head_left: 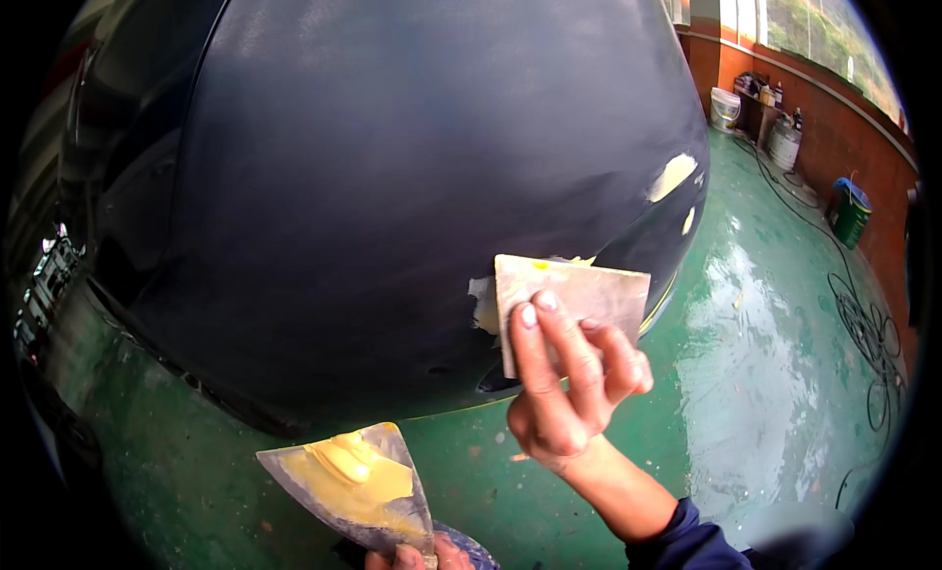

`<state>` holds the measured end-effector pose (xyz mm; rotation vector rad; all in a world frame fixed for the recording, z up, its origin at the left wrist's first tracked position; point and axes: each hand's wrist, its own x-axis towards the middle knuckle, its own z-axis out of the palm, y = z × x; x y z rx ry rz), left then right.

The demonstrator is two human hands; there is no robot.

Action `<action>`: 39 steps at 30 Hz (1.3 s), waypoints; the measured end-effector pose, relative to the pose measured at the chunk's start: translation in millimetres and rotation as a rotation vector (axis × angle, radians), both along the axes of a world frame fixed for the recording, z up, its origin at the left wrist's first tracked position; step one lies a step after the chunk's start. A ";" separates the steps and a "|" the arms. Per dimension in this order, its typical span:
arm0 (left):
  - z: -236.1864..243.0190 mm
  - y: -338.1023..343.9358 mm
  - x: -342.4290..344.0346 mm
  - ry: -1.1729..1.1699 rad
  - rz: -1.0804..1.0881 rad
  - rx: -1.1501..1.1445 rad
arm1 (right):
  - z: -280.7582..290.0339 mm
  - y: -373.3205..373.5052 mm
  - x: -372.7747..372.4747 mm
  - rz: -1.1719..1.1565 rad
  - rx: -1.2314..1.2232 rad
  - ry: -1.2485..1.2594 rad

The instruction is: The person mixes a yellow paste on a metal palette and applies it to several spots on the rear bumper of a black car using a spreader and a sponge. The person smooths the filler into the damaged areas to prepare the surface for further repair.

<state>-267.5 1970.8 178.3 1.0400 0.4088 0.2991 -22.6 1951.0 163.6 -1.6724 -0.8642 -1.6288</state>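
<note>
My left hand (420, 558), low in the picture, is closed round the handle of a wide putty knife (299, 464). A thick dollop of yellow filler (348, 460) lies on its blade, smeared toward one corner. My right hand (574, 379) grips a flat rectangular spreader (613, 293), fingers stretched along its face. The spreader is over the lower right of a dark car body panel (392, 178); whether its edge touches is hard to tell. Some filler shows at its upper edge. Beside it is a bare, pale patch (484, 305), partly covered by the spreader.
Two more pale yellow patches (673, 178) mark the panel's right edge. The green floor (726, 374) is shiny at the right. Along the orange wall stand a white bucket (725, 109), a metal canister (784, 143) and a green pail (850, 214). A black hose or cable (863, 320) lies coiled there.
</note>
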 end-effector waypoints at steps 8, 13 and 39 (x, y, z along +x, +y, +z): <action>-0.7 2.0 0.9 0.015 -0.027 -0.009 | -35.9 5.6 -26.6 0.055 -0.069 0.069; 3.2 2.2 -1.4 0.016 -0.003 -0.016 | -5.8 -12.2 -8.1 0.000 0.089 0.106; 3.2 1.3 3.3 0.052 0.053 -0.001 | -12.3 -14.7 5.7 -0.015 0.099 0.060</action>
